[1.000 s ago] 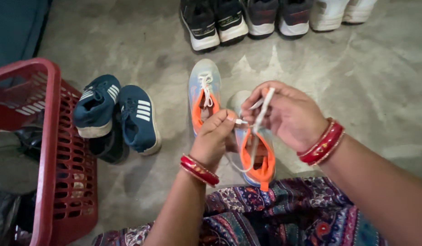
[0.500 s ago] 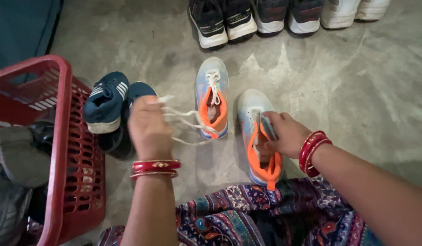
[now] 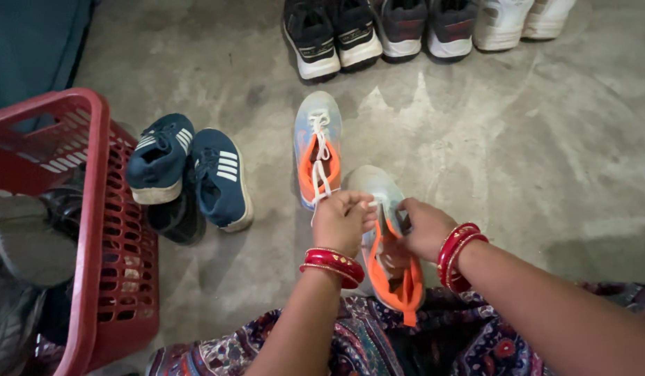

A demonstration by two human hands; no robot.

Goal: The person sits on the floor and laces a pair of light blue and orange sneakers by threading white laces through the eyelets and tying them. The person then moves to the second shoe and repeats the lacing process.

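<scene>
On the concrete floor (image 3: 531,153), both hands, left hand (image 3: 342,221) and right hand (image 3: 423,228), pinch the white lace (image 3: 372,204) of the light-blue orange-lined sneaker (image 3: 386,240).

Grey, scuffed concrete floor (image 3: 545,139) in dim light; perhaps dark blue furniture (image 3: 26,42) top left.

Red bangles (image 3: 331,264) on both wrists; patterned purple garment (image 3: 434,341)

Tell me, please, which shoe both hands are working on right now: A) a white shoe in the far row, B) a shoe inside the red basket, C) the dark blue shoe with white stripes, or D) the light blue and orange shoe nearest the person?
D: the left hand and right hand both rest on the nearer light blue and orange shoe, pinching its white lace.
</scene>
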